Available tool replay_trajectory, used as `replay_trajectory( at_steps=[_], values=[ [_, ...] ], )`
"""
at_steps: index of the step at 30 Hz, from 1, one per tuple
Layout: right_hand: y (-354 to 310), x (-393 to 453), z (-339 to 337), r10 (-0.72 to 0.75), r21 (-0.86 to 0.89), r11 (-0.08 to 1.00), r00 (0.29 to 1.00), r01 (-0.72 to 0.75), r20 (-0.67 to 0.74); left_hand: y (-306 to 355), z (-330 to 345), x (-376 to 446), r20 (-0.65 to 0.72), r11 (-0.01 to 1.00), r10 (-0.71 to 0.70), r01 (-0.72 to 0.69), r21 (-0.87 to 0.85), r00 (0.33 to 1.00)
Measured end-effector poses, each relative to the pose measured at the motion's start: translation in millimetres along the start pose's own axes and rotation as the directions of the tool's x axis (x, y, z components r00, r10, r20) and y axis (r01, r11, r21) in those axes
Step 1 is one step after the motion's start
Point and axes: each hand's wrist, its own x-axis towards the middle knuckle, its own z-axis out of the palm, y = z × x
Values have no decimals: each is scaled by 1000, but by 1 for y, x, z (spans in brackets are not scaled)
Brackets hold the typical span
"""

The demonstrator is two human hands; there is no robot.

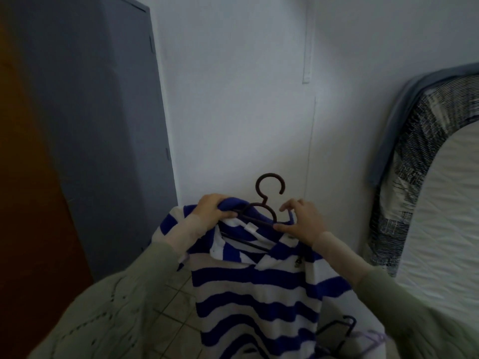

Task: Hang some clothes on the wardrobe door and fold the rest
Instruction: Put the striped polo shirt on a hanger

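Garment: blue-and-white striped fleece top with a collar (255,294), held up in front of me at chest level, body hanging down over the pale tiled floor (176,301).
Hanger: dark plastic clothes hanger with a round open hook (269,189), set inside the neck of the striped top; hook stands upright above the collar, free of any rail or door.
Left hand: my left hand (212,209) grips the blue collar edge on the left shoulder of the top, fingers curled over the fabric, thumb beneath near the hanger arm.
Right hand: my right hand (302,221) pinches the right end of the collar, thumb along the hanger's lower bar, forefinger hooked over the fabric above it.
Sleeves: pale green knitted sleeves (124,307) cover both my forearms.
Wardrobe: grey wardrobe (103,125) stands to the left against the white wall (233,99), well apart from the hanger hook.
Door: orange-brown wooden panel (28,203) at far left, just beside the wardrobe.
Mattress: white mattress with a dark patterned border (440,190) leans at the right.
Spare hangers: more dark hangers (342,330) lie low right, partly hidden behind the top.
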Motion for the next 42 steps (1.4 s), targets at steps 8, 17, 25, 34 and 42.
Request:
replay_trajectory(
  at_steps=[8, 17, 25, 34, 42],
  values=[
    [6, -3, 4, 221, 408, 853, 933, -326, 283, -2, -12, -1, -13, 999, 13, -13, -33, 1000],
    [9, 4, 20, 405, 19, 899, 844, -438, 351, -2, -8, -9, 80, 998, -41, 45, -48, 996],
    [14, 9, 2, 307, 477, 841, 951, -255, -33, -10, -4, -7, 23, 981, -182, 184, -66, 983],
    [-4, 0, -10, 228, 765, 643, 945, 33, -233, -6, 13, -1, -50, 966, -256, 257, 28, 965],
    [-13, -8, -20, -24, 555, 826, 990, 99, -142, 7, 27, 10, -143, 963, -266, 257, -78, 953]
  ],
)
